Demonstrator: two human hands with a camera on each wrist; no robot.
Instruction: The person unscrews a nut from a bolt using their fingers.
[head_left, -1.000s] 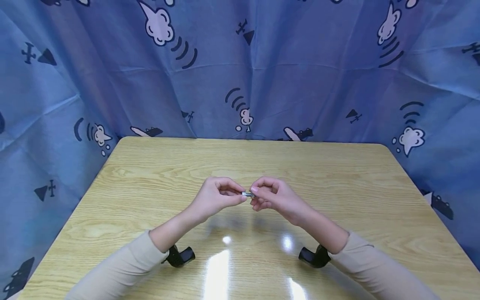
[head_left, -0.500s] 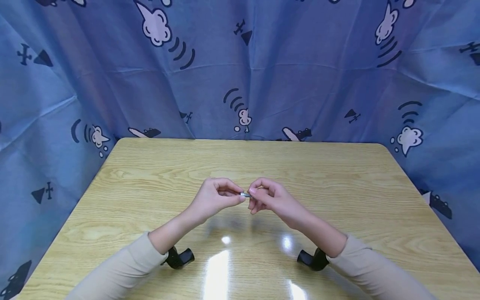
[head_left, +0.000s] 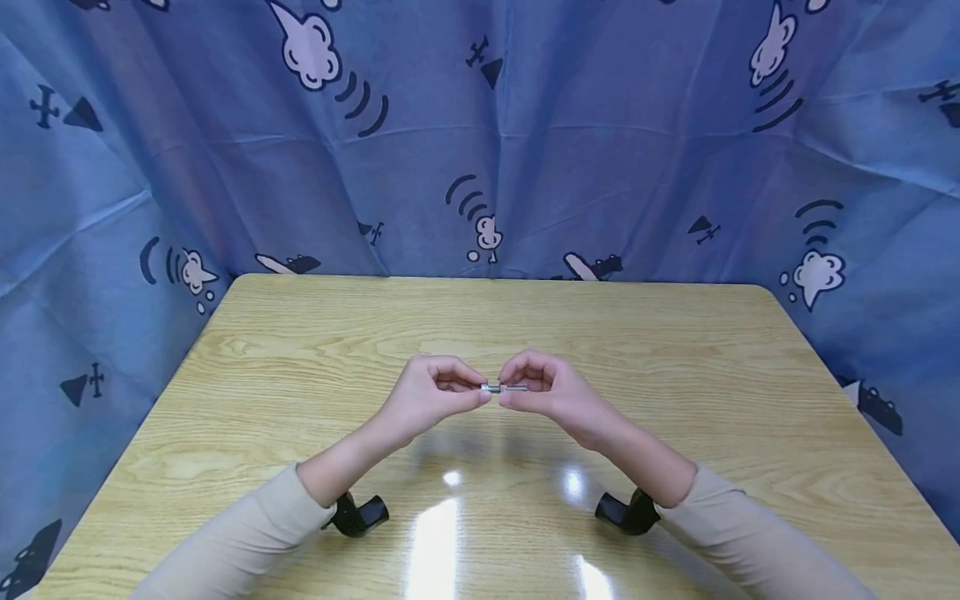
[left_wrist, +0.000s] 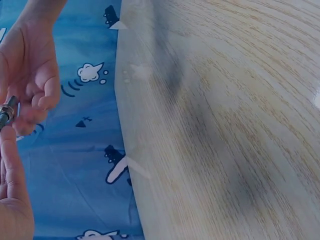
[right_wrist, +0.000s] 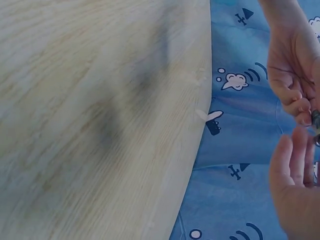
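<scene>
A small silver bolt (head_left: 493, 388) with a nut (head_left: 503, 388) on its shaft is held level above the table, between the two hands. My left hand (head_left: 431, 392) pinches the bolt's left end between thumb and fingertips. From the other side, my right hand (head_left: 555, 392) has thumb and index finger at the nut, and the shaft's tip sticks out toward its palm. In the left wrist view the bolt (left_wrist: 7, 113) is cut off by the frame's edge. The right wrist view shows only part of the bolt (right_wrist: 316, 120), beside the fingertips.
Beneath the hands lies a glossy wood-grain table (head_left: 337, 325) with bright light reflections near its front. A blue patterned curtain (head_left: 420, 150) hangs behind and along the sides. A black camera mount sits under each wrist.
My right thumb and fingers have shifted and spread along the nut, so the bolt's right-hand shaft now shows. My left hand has stayed almost still.
</scene>
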